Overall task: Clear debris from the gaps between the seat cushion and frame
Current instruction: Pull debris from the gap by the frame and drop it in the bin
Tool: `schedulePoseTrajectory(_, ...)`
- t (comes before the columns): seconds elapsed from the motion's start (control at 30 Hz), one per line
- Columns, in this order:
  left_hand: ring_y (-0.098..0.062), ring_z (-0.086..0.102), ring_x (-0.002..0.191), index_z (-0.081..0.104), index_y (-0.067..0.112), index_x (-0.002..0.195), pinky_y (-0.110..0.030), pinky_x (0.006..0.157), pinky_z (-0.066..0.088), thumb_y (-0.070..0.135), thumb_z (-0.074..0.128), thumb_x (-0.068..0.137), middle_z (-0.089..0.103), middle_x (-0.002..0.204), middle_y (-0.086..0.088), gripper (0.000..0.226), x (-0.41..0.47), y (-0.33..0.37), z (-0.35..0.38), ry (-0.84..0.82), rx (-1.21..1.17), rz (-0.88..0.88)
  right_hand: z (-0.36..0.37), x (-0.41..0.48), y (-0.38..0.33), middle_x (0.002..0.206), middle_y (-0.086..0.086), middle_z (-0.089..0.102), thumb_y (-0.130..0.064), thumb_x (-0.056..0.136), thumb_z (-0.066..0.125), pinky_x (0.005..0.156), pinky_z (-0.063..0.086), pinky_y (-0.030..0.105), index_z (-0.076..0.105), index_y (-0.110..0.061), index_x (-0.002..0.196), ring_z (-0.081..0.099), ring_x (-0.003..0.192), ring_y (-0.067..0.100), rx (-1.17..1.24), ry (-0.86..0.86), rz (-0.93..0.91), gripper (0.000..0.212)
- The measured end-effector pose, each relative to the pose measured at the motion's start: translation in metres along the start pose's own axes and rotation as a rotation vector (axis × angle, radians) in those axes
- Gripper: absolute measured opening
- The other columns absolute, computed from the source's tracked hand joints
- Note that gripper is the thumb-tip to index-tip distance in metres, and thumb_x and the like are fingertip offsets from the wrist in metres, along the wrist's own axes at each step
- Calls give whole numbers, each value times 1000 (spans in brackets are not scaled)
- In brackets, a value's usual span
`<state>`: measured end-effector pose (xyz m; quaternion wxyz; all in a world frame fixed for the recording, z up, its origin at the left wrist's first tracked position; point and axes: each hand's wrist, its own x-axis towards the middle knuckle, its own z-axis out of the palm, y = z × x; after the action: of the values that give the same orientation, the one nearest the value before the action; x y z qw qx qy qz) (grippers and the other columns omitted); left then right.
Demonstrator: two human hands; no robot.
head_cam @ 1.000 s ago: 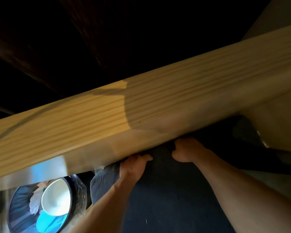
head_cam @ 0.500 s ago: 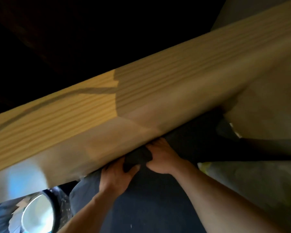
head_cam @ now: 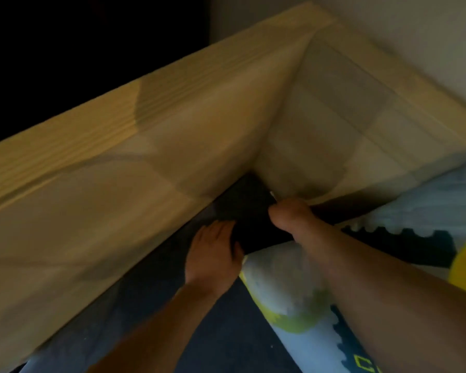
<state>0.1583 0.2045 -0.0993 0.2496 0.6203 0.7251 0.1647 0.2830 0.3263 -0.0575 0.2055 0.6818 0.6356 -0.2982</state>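
While the left hand (head_cam: 213,251) presses flat on the dark seat cushion (head_cam: 221,327) beside the wooden frame (head_cam: 119,170), the right hand (head_cam: 288,214) reaches into the corner gap (head_cam: 256,189), its grip hidden; the cushion looks soft and yielding, probably best taken by its edge.

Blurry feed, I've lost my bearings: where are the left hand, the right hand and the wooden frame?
left hand (head_cam: 213,251), head view, back of the hand.
right hand (head_cam: 289,215), head view, on the knuckles.
wooden frame (head_cam: 119,162), head view, inner face of the long rail.
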Motion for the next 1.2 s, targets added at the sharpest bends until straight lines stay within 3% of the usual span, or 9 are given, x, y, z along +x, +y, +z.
schedulePoseTrajectory(0.1, -21, 35, 136, 34, 16, 144, -34, 115, 20, 32, 44, 91, 45, 145, -5, 56, 53, 28, 16, -132, 68, 138, 3, 14, 9, 153, 15, 27, -19, 97, 37, 110, 28, 34, 29, -9, 145, 31, 138, 33, 77, -7, 62, 50)
schedulePoseTrajectory(0.2, -22, 14, 146, 16, 11, 150, -39, 119, 8, 40, 47, 90, 22, 157, -7, 73, 87, 45, 32, -291, 243, 228, 11, 17, 12, 141, 19, 44, -14, 95, 38, 103, 37, 37, 43, -1, 134, 42, 129, 33, 134, -41, 115, 41)
schedulePoseTrajectory(0.3, -23, 4, 147, 8, 8, 150, -42, 119, 5, 38, 49, 90, 12, 160, -9, 79, 112, 51, 47, -402, 313, 235, 14, 26, 15, 139, 19, 47, -12, 97, 35, 99, 38, 35, 47, 0, 131, 45, 128, 33, 176, -80, 171, 38)
schedulePoseTrajectory(0.4, -27, 8, 146, 15, 7, 148, -44, 117, 8, 33, 50, 89, 17, 157, -13, 74, 128, 56, 61, -454, 465, 223, 20, 43, 24, 139, 18, 47, -18, 97, 36, 99, 37, 33, 44, 1, 133, 44, 128, 32, 270, -60, 202, 41)
schedulePoseTrajectory(0.53, -30, 23, 138, 32, 9, 141, -44, 114, 12, 37, 49, 87, 37, 146, -12, 62, 138, 57, 71, -384, 588, 231, 29, 61, 29, 140, 18, 46, -20, 98, 33, 102, 36, 35, 44, 1, 133, 44, 129, 32, 391, -60, 227, 42)
schedulePoseTrajectory(0.73, -37, 16, 138, 28, 19, 145, -51, 109, 14, 49, 41, 88, 31, 151, -11, 66, 146, 73, 85, -512, 845, 211, 32, 75, 40, 146, 22, 38, -8, 100, 25, 106, 27, 34, 39, 5, 135, 38, 133, 33, 433, -109, 149, 40)
schedulePoseTrajectory(0.93, -33, 15, 139, 34, 23, 143, -53, 111, 8, 38, 42, 89, 28, 153, -6, 56, 160, 67, 85, -480, 626, 128, 43, 77, 50, 152, 16, 28, -18, 102, 25, 111, 20, 30, 27, 0, 142, 29, 139, 28, 704, 10, 81, 44)
schedulePoseTrajectory(1.1, -27, 18, 140, 35, 24, 143, -52, 112, 9, 40, 27, 95, 29, 153, -5, 50, 167, 56, 85, -482, 466, 88, 49, 78, 52, 149, 19, 35, -27, 101, 30, 102, 19, 19, 38, -3, 138, 32, 137, 28, 772, 30, 43, 46)
schedulePoseTrajectory(1.2, -26, 21, 139, 38, 23, 140, -51, 110, 14, 40, 29, 94, 33, 150, -5, 49, 168, 51, 80, -501, 455, 95, 53, 77, 49, 147, 14, 40, -35, 100, 29, 107, 23, 24, 44, -8, 136, 35, 136, 24, 793, 28, -13, 48)
